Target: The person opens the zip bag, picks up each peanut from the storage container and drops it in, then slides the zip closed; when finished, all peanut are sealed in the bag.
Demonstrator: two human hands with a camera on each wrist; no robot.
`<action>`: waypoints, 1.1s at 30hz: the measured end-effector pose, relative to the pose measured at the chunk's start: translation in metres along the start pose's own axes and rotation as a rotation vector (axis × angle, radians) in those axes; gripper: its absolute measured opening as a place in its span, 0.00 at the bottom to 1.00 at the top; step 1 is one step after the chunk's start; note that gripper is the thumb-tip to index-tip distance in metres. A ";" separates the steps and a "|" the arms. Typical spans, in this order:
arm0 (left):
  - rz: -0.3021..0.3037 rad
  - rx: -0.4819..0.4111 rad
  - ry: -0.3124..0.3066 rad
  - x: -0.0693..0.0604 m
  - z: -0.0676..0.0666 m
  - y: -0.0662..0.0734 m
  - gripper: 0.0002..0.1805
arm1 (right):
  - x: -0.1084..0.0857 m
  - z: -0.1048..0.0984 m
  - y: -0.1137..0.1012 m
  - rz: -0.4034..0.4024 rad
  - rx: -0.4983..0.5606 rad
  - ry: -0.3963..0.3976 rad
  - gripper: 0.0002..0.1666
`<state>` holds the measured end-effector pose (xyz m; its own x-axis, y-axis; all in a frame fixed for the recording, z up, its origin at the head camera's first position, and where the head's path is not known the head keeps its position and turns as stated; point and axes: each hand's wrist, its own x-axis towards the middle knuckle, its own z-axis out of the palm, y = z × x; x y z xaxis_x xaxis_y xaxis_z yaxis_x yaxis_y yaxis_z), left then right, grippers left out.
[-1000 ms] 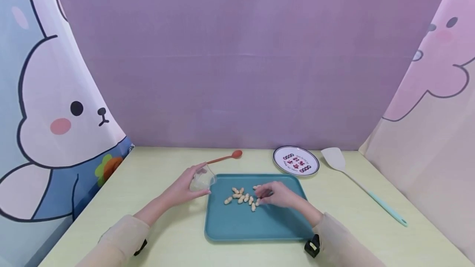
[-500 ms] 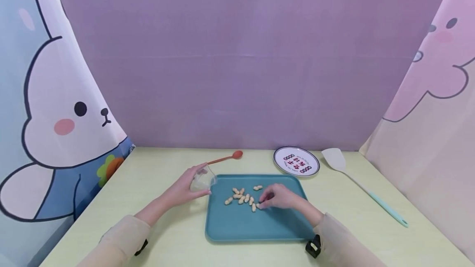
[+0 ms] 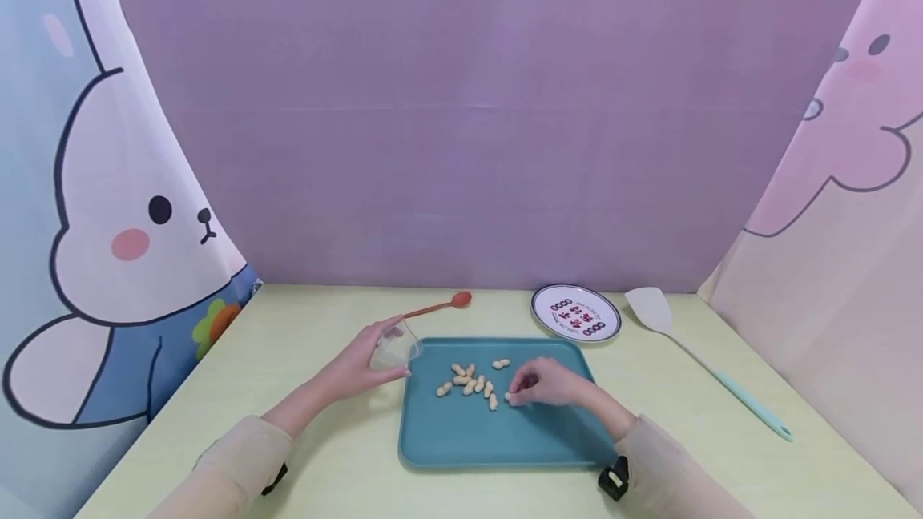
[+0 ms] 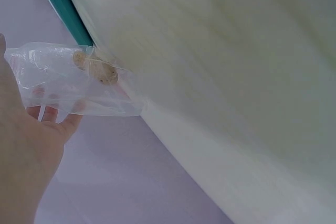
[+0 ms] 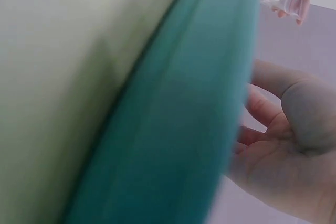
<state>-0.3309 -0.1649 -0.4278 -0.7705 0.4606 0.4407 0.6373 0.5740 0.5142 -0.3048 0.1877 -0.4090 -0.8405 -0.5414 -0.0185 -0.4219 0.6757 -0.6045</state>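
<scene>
My left hand [image 3: 360,364] grips a clear plastic cup [image 3: 392,348], tilted over the left edge of the teal tray [image 3: 461,443]. In the left wrist view a peanut [image 4: 101,70] shows through the wall of the cup. Over the right half of the tray, my right hand [image 3: 550,383] pinches a single peanut [image 3: 509,397] at its fingertips, low at the tray's surface. Several peanuts [image 3: 469,381] lie loosely grouped left of that hand, and one peanut [image 3: 501,364] sits apart behind them. The right wrist view hides the pinched peanut behind the tray's side.
Behind the tray, an orange-red spoon [image 3: 443,305] lies on the pale yellow table [image 3: 339,455]. A white plate [image 3: 555,299] with a dark rim and red print stands at the back right. Farther right lies a long spatula [image 3: 692,351] with a mint handle. A purple curtain [image 3: 461,118] closes the back.
The right hand has drawn back slightly to the right, bringing one peanut a little away from the group and uncovering the separate rear peanut. The left hand and cup stay nearly still.
</scene>
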 end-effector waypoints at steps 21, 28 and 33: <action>-0.017 0.002 0.004 0.000 -0.003 0.003 0.49 | 0.026 -0.009 -0.027 -0.072 0.095 0.127 0.08; -0.021 -0.009 -0.014 0.001 -0.004 0.004 0.49 | 0.044 -0.008 -0.051 -0.138 0.092 0.191 0.09; -0.025 -0.017 -0.011 0.000 -0.003 0.004 0.49 | 0.059 -0.003 -0.069 -0.186 0.057 0.230 0.09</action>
<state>-0.3283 -0.1645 -0.4231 -0.7862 0.4540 0.4192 0.6179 0.5737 0.5377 -0.3262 0.1106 -0.3656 -0.8080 -0.5216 0.2740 -0.5620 0.5425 -0.6244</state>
